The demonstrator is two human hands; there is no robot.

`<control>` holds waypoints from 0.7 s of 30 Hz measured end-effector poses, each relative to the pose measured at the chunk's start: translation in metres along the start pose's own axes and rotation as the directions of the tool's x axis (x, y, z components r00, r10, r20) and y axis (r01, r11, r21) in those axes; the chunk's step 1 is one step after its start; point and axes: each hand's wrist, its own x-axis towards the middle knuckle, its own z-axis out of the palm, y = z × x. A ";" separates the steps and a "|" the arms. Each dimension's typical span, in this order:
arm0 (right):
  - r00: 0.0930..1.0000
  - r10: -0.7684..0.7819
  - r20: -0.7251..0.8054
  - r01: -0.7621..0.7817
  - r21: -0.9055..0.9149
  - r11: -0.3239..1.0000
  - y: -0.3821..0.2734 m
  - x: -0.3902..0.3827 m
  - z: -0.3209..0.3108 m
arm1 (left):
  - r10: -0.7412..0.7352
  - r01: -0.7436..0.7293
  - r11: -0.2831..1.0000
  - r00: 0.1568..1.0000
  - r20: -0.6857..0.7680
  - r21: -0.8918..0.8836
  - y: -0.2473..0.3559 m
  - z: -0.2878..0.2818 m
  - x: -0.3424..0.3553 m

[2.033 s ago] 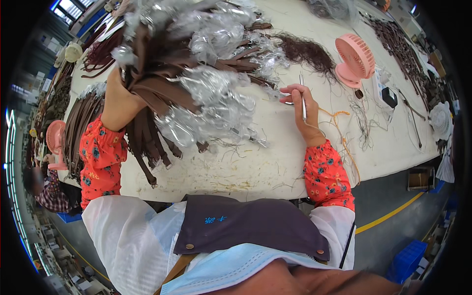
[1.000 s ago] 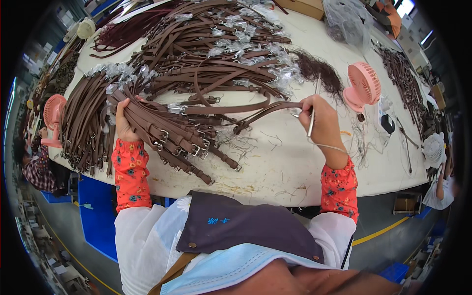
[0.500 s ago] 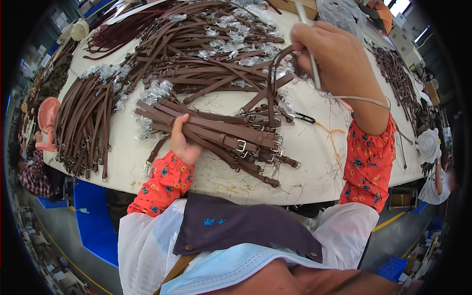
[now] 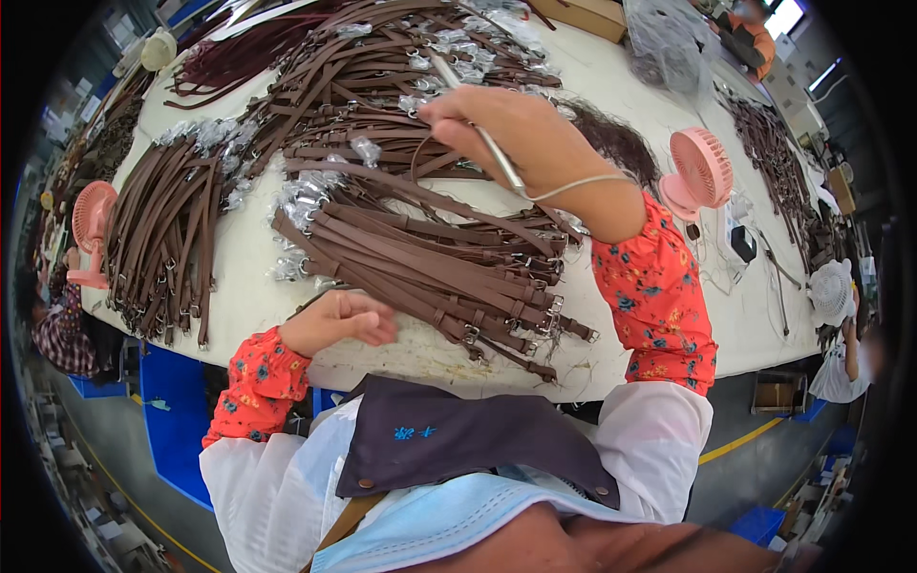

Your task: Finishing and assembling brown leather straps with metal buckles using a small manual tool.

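Observation:
A bundle of brown buckled straps [image 4: 430, 263] lies on the table in front of me, its metal buckles toward the right and clear plastic wrapping at its left end. My left hand [image 4: 346, 320] is off the bundle, just below its left part, fingers loosely stretched and holding nothing. Above the bundle, my right hand [image 4: 521, 138] grips a slim metal pen-like tool [image 4: 499, 158] with a pale cord running back along the wrist. A thin strap loop [image 4: 415, 162] hangs by the right fingertips; whether they pinch it is hidden.
More brown straps [image 4: 167, 239] lie in a pile at the left, with a large heap [image 4: 353, 76] behind. Pink fans [image 4: 702, 167] stand at both sides. Dark loose threads [image 4: 616, 134], a plastic bag [image 4: 664, 43] and a cardboard box [image 4: 583, 14] are farther back. Other people sit around the table.
My left hand has let go of the bundle and drawn back toward me. My right hand has swung left and slightly down with the tool, and a strap now lies across the bundle's far side.

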 end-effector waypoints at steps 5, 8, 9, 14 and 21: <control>0.917 0.399 0.017 -0.400 0.014 0.917 0.015 -0.088 -0.012 | 0.295 -0.288 0.873 0.954 0.043 0.393 0.058 0.006 0.003; 0.842 0.538 0.048 -0.535 -0.056 0.843 0.025 -0.140 -0.001 | 0.670 -0.448 0.225 0.716 0.196 0.866 0.087 0.010 0.063; 0.833 0.552 0.028 -0.548 -0.095 0.831 0.027 -0.154 0.004 | 0.701 -0.407 0.003 0.652 0.288 0.914 0.092 0.008 0.082; 0.832 0.553 -0.038 -0.554 -0.090 0.828 0.023 -0.192 0.024 | 0.502 -0.216 -0.424 0.753 0.427 0.880 0.085 -0.035 0.147; 0.836 0.527 -0.153 -0.539 -0.048 0.841 0.034 -0.204 0.038 | 0.362 -0.027 -0.334 0.919 0.154 0.942 0.096 -0.036 0.146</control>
